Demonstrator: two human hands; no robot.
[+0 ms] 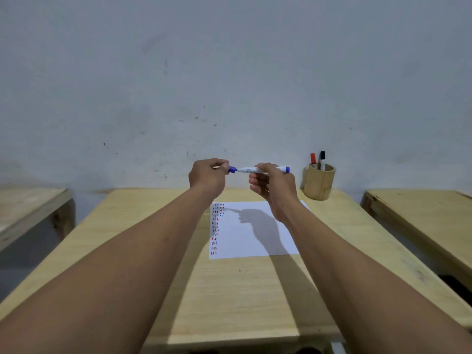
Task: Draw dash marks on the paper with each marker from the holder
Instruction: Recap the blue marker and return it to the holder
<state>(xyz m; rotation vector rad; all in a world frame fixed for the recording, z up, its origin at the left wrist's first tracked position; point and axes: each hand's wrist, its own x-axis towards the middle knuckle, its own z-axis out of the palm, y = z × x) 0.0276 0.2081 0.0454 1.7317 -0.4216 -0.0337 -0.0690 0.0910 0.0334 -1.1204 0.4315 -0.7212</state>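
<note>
- Marker [258, 170] with a white barrel and blue end lies level in the air above the far edge of the table [229, 290], held between both hands.
- Right hand [272, 186] has its fingers curled around the middle of the barrel, gripping it; the blue end sticks out to the right.
- Left hand [208, 178] pinches the blue cap [232, 169] between thumb and fingertips, closed on it; the cap sits just left of the marker's tip, seemingly slightly apart.
- Paper [255, 241] lies flat on the table below the hands, with columns of red, blue and black dashes [215, 229] along its left edge.
- Holder [319, 183], a wooden cup, stands at the far right of the table, with a red marker [313, 159] and a black marker [322, 158] upright in it.
</note>
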